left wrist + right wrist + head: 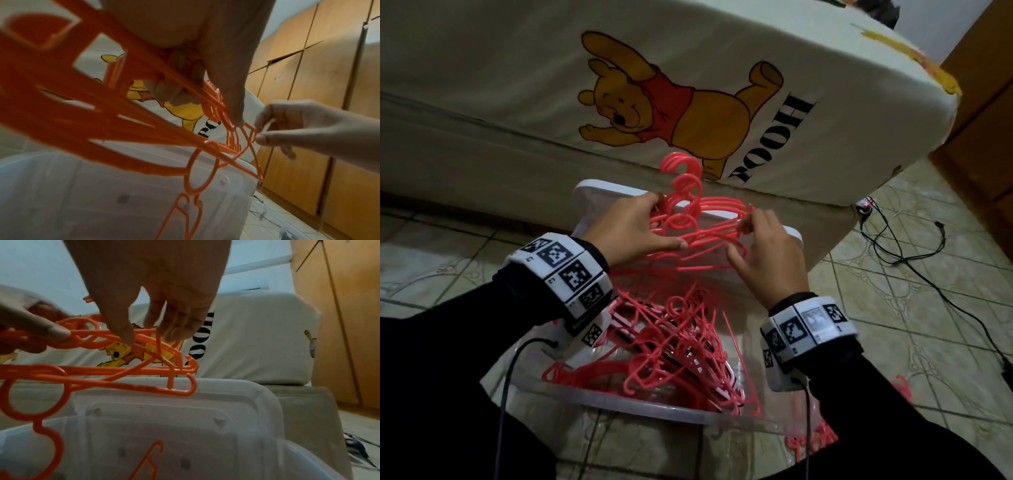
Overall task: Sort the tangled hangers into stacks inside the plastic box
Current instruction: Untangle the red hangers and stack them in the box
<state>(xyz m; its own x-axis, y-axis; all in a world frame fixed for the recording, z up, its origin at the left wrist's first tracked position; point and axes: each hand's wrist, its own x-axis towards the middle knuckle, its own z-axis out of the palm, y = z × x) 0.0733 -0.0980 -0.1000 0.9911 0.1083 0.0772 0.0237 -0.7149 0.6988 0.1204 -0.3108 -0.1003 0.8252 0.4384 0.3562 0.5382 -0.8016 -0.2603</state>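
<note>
A bunch of pink-red plastic hangers [698, 219] is held up above the clear plastic box [619, 407]. My left hand [633, 229] grips the bunch just below the hooks, fingers curled round the bars [180, 91]. My right hand [760, 246] pinches the right end of one hanger bar between thumb and fingertips [148, 337]. More tangled hangers [681, 346] lie heaped in the box below the hands. In the wrist views the hangers look orange.
The box's white lid [787, 233] leans against a mattress [517, 85] with a cartoon bear sheet. Black cables [914, 260] trail over the tiled floor at right. A few hangers [811, 442] lie on the floor beside the box. Wooden cupboards [329, 81] stand at right.
</note>
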